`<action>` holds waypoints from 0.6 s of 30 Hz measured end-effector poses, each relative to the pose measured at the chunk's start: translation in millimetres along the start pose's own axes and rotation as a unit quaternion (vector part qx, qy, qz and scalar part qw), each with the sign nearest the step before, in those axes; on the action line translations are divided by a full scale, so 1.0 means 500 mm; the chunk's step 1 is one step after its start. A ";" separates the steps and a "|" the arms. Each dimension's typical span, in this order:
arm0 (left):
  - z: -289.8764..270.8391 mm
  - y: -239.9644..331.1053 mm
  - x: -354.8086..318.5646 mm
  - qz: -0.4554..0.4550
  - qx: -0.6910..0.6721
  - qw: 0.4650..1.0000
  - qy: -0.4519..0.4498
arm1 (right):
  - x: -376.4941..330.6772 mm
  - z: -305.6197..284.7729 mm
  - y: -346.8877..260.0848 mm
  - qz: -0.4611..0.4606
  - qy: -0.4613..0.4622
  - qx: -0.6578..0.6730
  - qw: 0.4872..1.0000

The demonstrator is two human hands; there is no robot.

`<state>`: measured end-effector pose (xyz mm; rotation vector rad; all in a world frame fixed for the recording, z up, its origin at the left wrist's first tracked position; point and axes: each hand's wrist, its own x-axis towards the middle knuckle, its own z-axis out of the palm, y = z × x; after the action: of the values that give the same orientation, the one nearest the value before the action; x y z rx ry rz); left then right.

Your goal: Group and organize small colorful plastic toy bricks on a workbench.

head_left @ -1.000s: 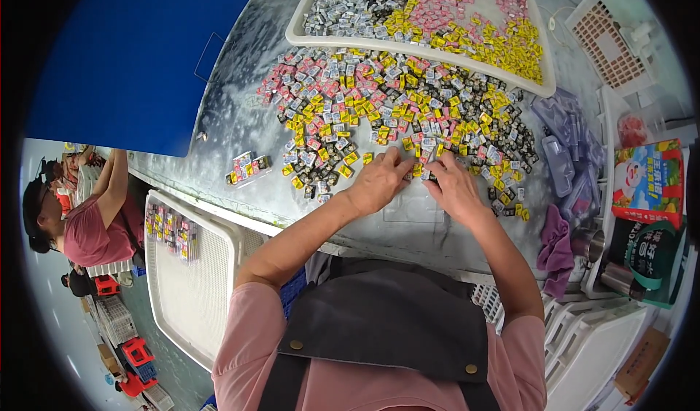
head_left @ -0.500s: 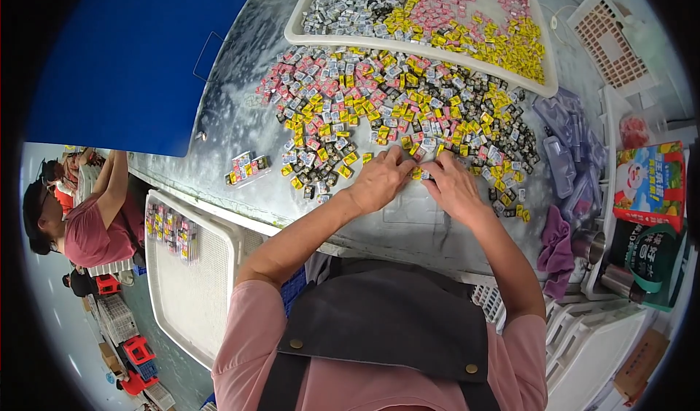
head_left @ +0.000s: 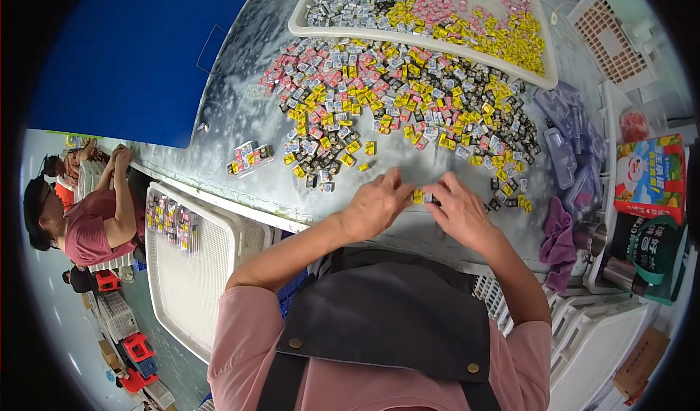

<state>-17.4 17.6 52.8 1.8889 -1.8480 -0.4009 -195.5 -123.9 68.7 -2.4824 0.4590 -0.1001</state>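
- Movement here: left hand [head_left: 373,205] and right hand [head_left: 463,210] have just come back toward the body, away from the spread of miniature cartons [head_left: 437,116] they were touching half a second ago.
- Between their fingertips, a short row of cartons [head_left: 421,197] has come along with them, yellow showing at its left end. Grey tabletop [head_left: 397,159] now separates it from the spread, so this little group looks sorted out from the rest.
- Left hand: fingers curled, thumb and index nearly together, apparently gripping the row's left end.
- Right hand: partly closed, fingertips meeting the other end; whether the row is lifted or sliding, I can't tell.
- One stray yellow carton [head_left: 363,167] sits just ahead of the left hand, short of the spread.
- Containers now! Beyond both hands and the spread, a big white tray [head_left: 335,33] holds loose cartons in patches: silver-white and black at left, pink and yellow toward the right.
- Well left of the left hand, a clear plastic pack [head_left: 249,158] carries pink, yellow and white cartons.
- Lower left of that hand, a white mesh tray [head_left: 191,294] has filled packs [head_left: 173,225] grouped at its far end.
- Right of the right hand, clear purplish plastic shells [head_left: 560,149] lie heaped.
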 end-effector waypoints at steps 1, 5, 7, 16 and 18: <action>0.015 0.001 -0.012 0.004 -0.017 1.000 0.004 | -0.011 0.011 0.002 0.005 -0.011 0.000 1.000; 0.058 -0.002 -0.037 -0.001 0.022 1.000 -0.010 | -0.026 0.046 0.006 -0.018 -0.004 -0.038 0.999; 0.057 -0.003 -0.038 0.005 0.022 1.000 -0.015 | -0.030 0.052 0.006 -0.018 0.003 -0.037 0.999; 0.016 0.001 -0.070 -0.027 -0.113 0.993 0.011 | -0.059 0.055 0.007 0.006 0.049 0.009 0.999; 0.015 -0.004 -0.082 -0.047 -0.152 0.987 0.022 | -0.072 0.055 0.007 0.025 0.061 0.034 0.997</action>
<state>-21.9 57.5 40.7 1.7636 -1.5718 -0.6291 -225.7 -98.8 45.6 -2.4048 0.5584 -0.2442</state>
